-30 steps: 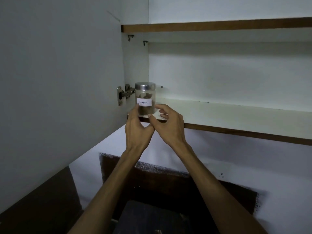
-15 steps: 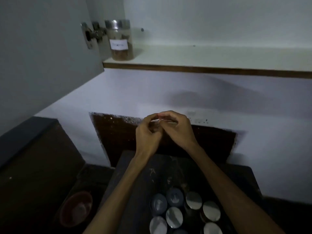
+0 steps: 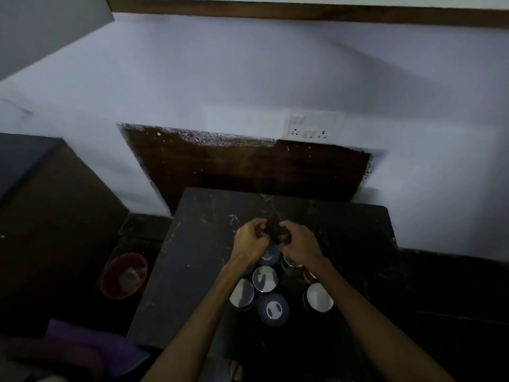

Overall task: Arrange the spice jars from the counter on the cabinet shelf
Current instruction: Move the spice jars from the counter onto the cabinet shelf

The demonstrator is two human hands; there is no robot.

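A pale wall [image 3: 248,73] fills most of the view, with the brown front edge of the cabinet shelf [image 3: 303,12] running along the very top and a grey cabinet door [image 3: 41,28] hanging at the upper left. Lower on the wall sits a dark brown panel [image 3: 248,166] and, just above its right part, a white switch plate [image 3: 312,128]. Below, the dark counter [image 3: 192,257] shows pale scratches; a reddish bowl [image 3: 124,275] stands off its left side, and a purple cloth [image 3: 91,351] lies at the lower left. The spice jars [image 3: 264,278] stand clustered on the counter near its middle, seen from above as round shiny lids, some silvery and some darker; one silver-lidded jar [image 3: 319,297] stands slightly apart to the right. Both bare forearms reach up from the bottom edge. The left hand [image 3: 249,241] and the right hand [image 3: 298,241] hover close together just above the far jars, fingers curled inward; blur and shadow make it impossible to tell whether either holds anything
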